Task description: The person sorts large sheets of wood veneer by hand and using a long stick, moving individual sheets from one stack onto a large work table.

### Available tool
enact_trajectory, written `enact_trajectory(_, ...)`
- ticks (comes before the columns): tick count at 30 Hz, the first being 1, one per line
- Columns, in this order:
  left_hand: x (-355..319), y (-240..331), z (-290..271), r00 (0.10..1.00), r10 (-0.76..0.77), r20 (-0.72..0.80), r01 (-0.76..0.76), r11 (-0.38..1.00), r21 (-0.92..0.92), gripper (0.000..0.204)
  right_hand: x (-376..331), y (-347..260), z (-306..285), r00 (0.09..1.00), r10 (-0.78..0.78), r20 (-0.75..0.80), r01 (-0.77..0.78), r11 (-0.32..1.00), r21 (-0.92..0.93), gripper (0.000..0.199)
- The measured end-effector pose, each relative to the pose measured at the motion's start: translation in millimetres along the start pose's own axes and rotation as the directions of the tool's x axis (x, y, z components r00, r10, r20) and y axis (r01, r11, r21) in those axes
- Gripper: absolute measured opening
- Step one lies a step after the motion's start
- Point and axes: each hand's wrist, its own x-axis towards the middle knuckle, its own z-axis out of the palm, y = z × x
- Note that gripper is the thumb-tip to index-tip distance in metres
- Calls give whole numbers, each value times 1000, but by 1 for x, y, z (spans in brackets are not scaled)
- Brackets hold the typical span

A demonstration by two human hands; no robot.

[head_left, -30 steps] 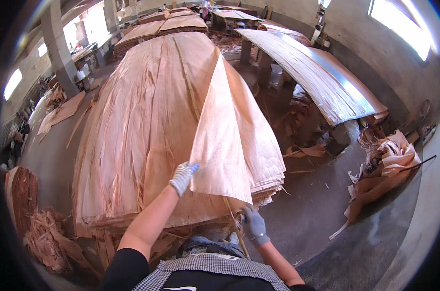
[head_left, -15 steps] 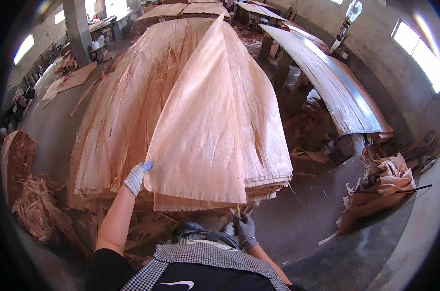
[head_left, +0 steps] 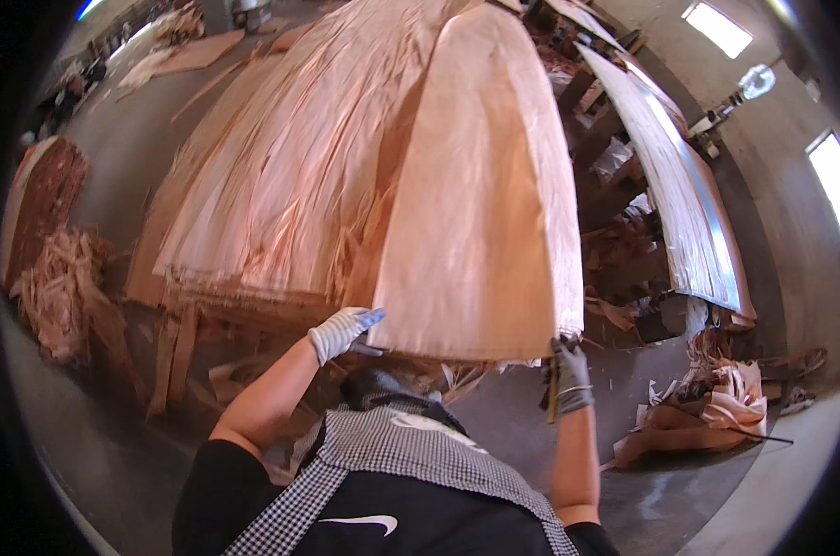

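A long, pale reddish wood veneer sheet (head_left: 457,222) stretches away in front of me over the right part of a big veneer stack (head_left: 290,185). My left hand (head_left: 343,334), in a white glove with bluish fingertips, is closed on the sheet's near left corner. My right hand (head_left: 573,371), in a grey glove, is closed at the near right corner. A thin, yellowish, stick-like tool (head_left: 552,394) sticks down from it; its kind cannot be made out. Whether these fingers also pinch the sheet is hard to see.
At right a long table bears pale veneer sheets (head_left: 661,176) beside a shiny metal strip. Heaps of scrap veneer lie on the floor at right (head_left: 707,408) and left (head_left: 63,287). A wooden support (head_left: 174,361) stands under the stack.
Both hands have moved right, the right one also up from near my waist to the sheet's corner. The sheet has shifted right and lies flatter, baring more of the stack. My view has tilted down.
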Motion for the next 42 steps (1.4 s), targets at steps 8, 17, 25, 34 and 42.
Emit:
enact_trajectory(8,-35,-20,5,940,-124,317,56,975,215,30,-10,-193,-77,735,-302,607,189,951,245,27)
enact_trajectory(17,-14,16,6,663,746,64,-299,186,936,45,-85,-351,-35,677,-595,433,564,798,213,24)
enact_trajectory(25,30,58,-22,852,505,141,-116,-81,990,47,-76,-384,-59,673,-625,395,599,774,203,24)
enact_trajectory(34,-11,167,-82,424,852,-308,-765,519,382,20,-57,-357,-102,772,-534,344,391,826,405,31)
enact_trajectory(42,-100,270,-76,57,930,-363,-709,293,642,16,-42,-327,-126,765,-511,392,371,847,381,31)
